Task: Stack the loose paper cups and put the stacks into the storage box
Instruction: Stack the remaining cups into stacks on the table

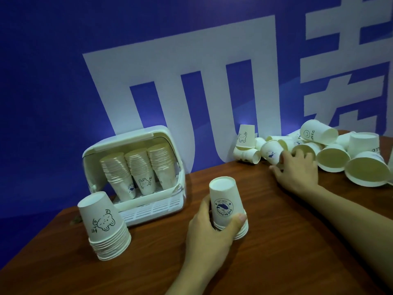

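Head view, down over table [276,241]

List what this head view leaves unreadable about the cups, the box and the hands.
- Loose cup pile: cut off by the right edge; count unknown.
- Storage box: its three stacks hide whatever stands behind them.
- Right hand: fingertips hidden among cups; grip unclear.
- Stack under the left hand: fingers cover its rims.

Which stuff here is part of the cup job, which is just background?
Job:
- loose cups pile
- stack under left hand
- bear-print stack
- storage box holding three stacks
- left hand, right hand

Background:
- wooden table
- blue wall banner
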Demonstrator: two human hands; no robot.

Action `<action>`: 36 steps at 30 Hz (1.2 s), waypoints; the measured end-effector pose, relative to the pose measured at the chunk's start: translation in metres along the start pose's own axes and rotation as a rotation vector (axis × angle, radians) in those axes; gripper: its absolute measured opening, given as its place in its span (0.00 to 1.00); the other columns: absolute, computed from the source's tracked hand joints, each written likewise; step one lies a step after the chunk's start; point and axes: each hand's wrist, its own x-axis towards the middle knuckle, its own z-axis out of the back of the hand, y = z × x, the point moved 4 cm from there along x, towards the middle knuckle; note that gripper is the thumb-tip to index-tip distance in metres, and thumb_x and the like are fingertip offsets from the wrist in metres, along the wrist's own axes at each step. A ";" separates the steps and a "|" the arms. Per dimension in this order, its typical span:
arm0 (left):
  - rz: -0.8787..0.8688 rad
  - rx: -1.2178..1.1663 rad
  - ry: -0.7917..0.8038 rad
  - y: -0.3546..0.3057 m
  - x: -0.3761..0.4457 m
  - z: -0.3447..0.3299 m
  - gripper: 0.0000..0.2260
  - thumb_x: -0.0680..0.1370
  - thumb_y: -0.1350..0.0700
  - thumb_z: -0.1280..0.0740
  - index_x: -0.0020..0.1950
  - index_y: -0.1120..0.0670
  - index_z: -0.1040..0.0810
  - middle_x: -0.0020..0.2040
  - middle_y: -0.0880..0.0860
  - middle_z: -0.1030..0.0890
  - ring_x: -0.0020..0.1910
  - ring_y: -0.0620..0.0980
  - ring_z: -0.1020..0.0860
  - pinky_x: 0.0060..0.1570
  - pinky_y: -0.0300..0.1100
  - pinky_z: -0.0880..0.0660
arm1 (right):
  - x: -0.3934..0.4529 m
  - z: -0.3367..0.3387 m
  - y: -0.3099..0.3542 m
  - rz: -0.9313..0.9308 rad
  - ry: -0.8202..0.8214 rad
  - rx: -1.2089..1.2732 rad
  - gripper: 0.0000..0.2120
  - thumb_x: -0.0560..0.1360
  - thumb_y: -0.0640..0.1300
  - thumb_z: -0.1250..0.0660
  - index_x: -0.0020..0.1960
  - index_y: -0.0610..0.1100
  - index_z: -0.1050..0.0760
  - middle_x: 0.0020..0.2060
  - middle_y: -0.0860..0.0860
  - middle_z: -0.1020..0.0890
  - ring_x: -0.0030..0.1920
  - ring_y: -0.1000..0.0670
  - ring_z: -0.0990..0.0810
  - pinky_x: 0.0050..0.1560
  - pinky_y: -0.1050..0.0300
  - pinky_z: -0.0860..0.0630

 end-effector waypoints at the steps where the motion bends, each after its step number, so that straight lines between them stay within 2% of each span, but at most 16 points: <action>1: -0.001 -0.008 0.000 0.000 0.001 0.000 0.25 0.69 0.40 0.21 0.63 0.34 0.26 0.56 0.32 0.18 0.56 0.29 0.21 0.55 0.35 0.21 | -0.001 0.003 0.001 -0.003 -0.058 0.007 0.20 0.76 0.59 0.32 0.58 0.45 0.26 0.57 0.41 0.23 0.58 0.37 0.27 0.57 0.44 0.29; 3: -0.009 -0.020 -0.001 0.002 0.001 0.000 0.27 0.69 0.40 0.20 0.65 0.35 0.26 0.57 0.32 0.17 0.56 0.30 0.20 0.56 0.36 0.21 | -0.002 0.006 0.001 -0.026 -0.096 0.060 0.18 0.76 0.55 0.30 0.55 0.42 0.28 0.52 0.41 0.20 0.54 0.37 0.25 0.54 0.44 0.28; 6: -0.017 -0.036 -0.003 0.002 0.001 -0.001 0.31 0.68 0.39 0.20 0.68 0.38 0.25 0.58 0.33 0.17 0.57 0.33 0.19 0.58 0.39 0.20 | -0.004 0.008 0.000 -0.017 -0.153 0.144 0.22 0.73 0.52 0.26 0.59 0.40 0.30 0.53 0.39 0.23 0.55 0.36 0.26 0.54 0.42 0.27; 9: -0.015 -0.032 -0.009 0.002 0.001 -0.002 0.35 0.66 0.34 0.22 0.70 0.37 0.27 0.60 0.34 0.18 0.60 0.36 0.20 0.61 0.42 0.20 | -0.003 0.003 0.003 0.060 -0.081 0.055 0.34 0.71 0.56 0.26 0.72 0.48 0.36 0.62 0.39 0.29 0.59 0.36 0.29 0.59 0.42 0.27; 11: -0.018 -0.035 -0.009 0.003 0.002 -0.003 0.35 0.65 0.32 0.23 0.70 0.37 0.27 0.60 0.34 0.18 0.60 0.36 0.19 0.61 0.44 0.20 | -0.003 -0.002 0.003 0.063 -0.006 -0.044 0.34 0.72 0.61 0.28 0.73 0.52 0.35 0.70 0.40 0.35 0.64 0.37 0.32 0.64 0.43 0.30; 14: -0.023 -0.030 -0.011 0.004 0.002 -0.002 0.35 0.65 0.32 0.23 0.69 0.36 0.27 0.59 0.33 0.18 0.59 0.35 0.19 0.60 0.42 0.20 | -0.002 -0.001 0.004 0.105 -0.051 -0.063 0.21 0.73 0.64 0.31 0.55 0.48 0.20 0.78 0.43 0.41 0.70 0.37 0.37 0.65 0.44 0.34; 16: -0.017 -0.031 -0.011 0.004 0.002 -0.001 0.34 0.66 0.33 0.22 0.70 0.36 0.27 0.58 0.32 0.18 0.58 0.33 0.20 0.59 0.40 0.21 | -0.001 -0.002 0.007 0.157 -0.026 0.007 0.17 0.75 0.62 0.31 0.46 0.47 0.20 0.80 0.44 0.41 0.75 0.39 0.41 0.65 0.43 0.34; 18: -0.008 -0.036 -0.006 0.002 0.002 -0.002 0.32 0.66 0.34 0.22 0.68 0.34 0.27 0.58 0.31 0.18 0.58 0.32 0.20 0.59 0.38 0.21 | 0.001 -0.006 0.008 0.191 0.008 0.045 0.18 0.75 0.60 0.30 0.54 0.46 0.23 0.81 0.44 0.43 0.79 0.39 0.45 0.67 0.42 0.33; 20: 0.000 -0.031 -0.010 0.001 0.000 -0.003 0.30 0.63 0.31 0.24 0.64 0.30 0.28 0.57 0.30 0.18 0.58 0.32 0.20 0.59 0.39 0.21 | 0.005 -0.010 0.007 0.199 0.032 0.024 0.29 0.73 0.60 0.28 0.67 0.48 0.30 0.81 0.44 0.46 0.80 0.39 0.48 0.68 0.41 0.32; 22: 0.009 -0.021 -0.008 0.001 -0.001 -0.004 0.29 0.62 0.30 0.25 0.61 0.27 0.29 0.57 0.31 0.18 0.58 0.33 0.20 0.60 0.40 0.21 | 0.013 -0.010 0.008 0.251 0.001 -0.068 0.38 0.71 0.58 0.26 0.75 0.50 0.38 0.81 0.43 0.46 0.79 0.38 0.47 0.69 0.41 0.32; 24: 0.037 -0.022 0.011 0.001 -0.001 -0.004 0.30 0.61 0.30 0.24 0.60 0.27 0.30 0.58 0.32 0.18 0.58 0.34 0.20 0.59 0.37 0.22 | 0.024 -0.008 0.011 0.309 -0.032 -0.153 0.42 0.72 0.52 0.26 0.79 0.52 0.45 0.81 0.45 0.46 0.79 0.39 0.46 0.71 0.42 0.34; 26: 0.053 -0.016 0.015 0.001 0.003 -0.002 0.33 0.59 0.29 0.24 0.61 0.27 0.31 0.59 0.34 0.19 0.58 0.35 0.21 0.57 0.34 0.24 | 0.035 -0.011 0.012 0.264 -0.046 -0.152 0.43 0.72 0.46 0.28 0.80 0.53 0.48 0.80 0.46 0.42 0.78 0.40 0.44 0.70 0.42 0.35; 29: 0.042 -0.006 0.007 0.001 0.009 -0.001 0.37 0.57 0.27 0.25 0.65 0.30 0.29 0.58 0.34 0.18 0.59 0.36 0.20 0.58 0.35 0.24 | 0.038 -0.019 0.006 0.173 -0.133 -0.078 0.41 0.70 0.49 0.26 0.78 0.51 0.41 0.70 0.45 0.30 0.67 0.39 0.33 0.62 0.39 0.31; 32: 0.021 0.005 -0.005 0.006 0.009 -0.002 0.38 0.59 0.27 0.25 0.68 0.31 0.29 0.59 0.34 0.18 0.59 0.37 0.20 0.61 0.42 0.22 | 0.027 -0.001 0.009 0.097 -0.242 0.199 0.39 0.67 0.65 0.26 0.72 0.48 0.32 0.61 0.42 0.27 0.61 0.37 0.30 0.61 0.39 0.31; 34: 0.011 0.008 -0.003 0.010 0.008 -0.002 0.37 0.62 0.28 0.25 0.69 0.31 0.30 0.60 0.35 0.18 0.60 0.38 0.20 0.62 0.46 0.21 | 0.018 0.024 0.022 0.000 -0.194 0.554 0.39 0.65 0.70 0.29 0.69 0.50 0.30 0.59 0.44 0.27 0.61 0.40 0.28 0.63 0.41 0.30; 36: 0.010 0.000 0.000 0.010 0.005 -0.002 0.35 0.63 0.29 0.25 0.68 0.31 0.29 0.60 0.34 0.18 0.60 0.38 0.20 0.62 0.47 0.21 | 0.007 0.055 0.043 -0.070 -0.054 0.916 0.37 0.63 0.72 0.31 0.65 0.52 0.29 0.56 0.47 0.23 0.58 0.46 0.24 0.59 0.49 0.28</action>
